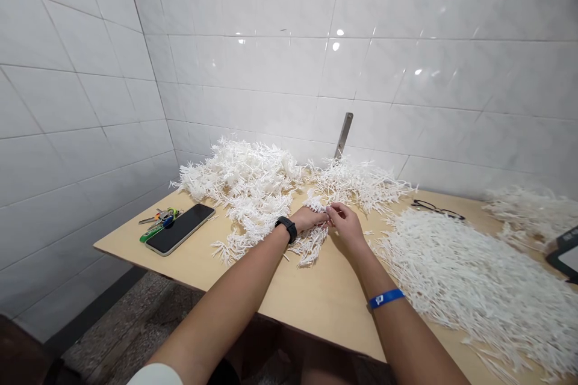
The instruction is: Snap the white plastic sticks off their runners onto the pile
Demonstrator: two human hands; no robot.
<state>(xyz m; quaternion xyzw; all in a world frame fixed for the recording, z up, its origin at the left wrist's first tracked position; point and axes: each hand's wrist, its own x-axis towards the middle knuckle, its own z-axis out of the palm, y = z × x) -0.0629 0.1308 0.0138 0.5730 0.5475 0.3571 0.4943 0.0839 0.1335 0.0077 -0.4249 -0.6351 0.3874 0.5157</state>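
My left hand (309, 217), with a black watch on the wrist, is closed around a white branched plastic sprig (315, 200). My right hand (345, 221) meets it, thumb and fingertips pinched at the sprig's end; the exact point of grip is too small to make out. Under and beside my left hand lie more white sprigs (310, 251). Behind them a large heap of branched sprigs (253, 171) reaches back towards the wall. Another white pile (361, 181) sits behind my right hand.
A phone (180, 229) and a bunch of keys (161, 218) lie at the table's left. To the right spreads a wide heap of thin white pieces (478, 271), with eyeglasses (438, 209) behind it. A metal strip (344, 135) stands near the tiled wall. A dark-edged device (566, 255) sits far right.
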